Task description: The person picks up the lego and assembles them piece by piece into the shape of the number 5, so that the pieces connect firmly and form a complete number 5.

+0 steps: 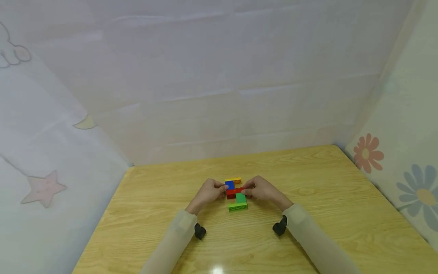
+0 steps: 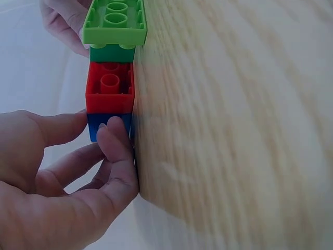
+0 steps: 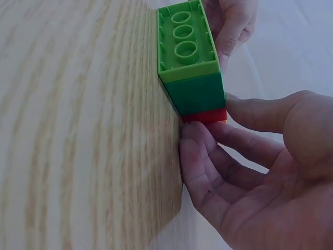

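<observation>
A zigzag of toy building bricks lies on its side on the wooden table. From near to far it runs through a light green brick, a dark green brick, a red brick, a blue brick and a yellow-orange brick. At the left, my left hand pinches the blue brick between thumb and fingers. My right hand grips the right end of the red brick, its thumb close to the dark green one. Hollow undersides of the light green brick and the red brick show in the wrist views.
The wooden table stretches around the hands on all sides. Pale cloth hangs behind it, and patterned cloth stands at both sides. A black wrist device sits by the left cuff, another by the right cuff.
</observation>
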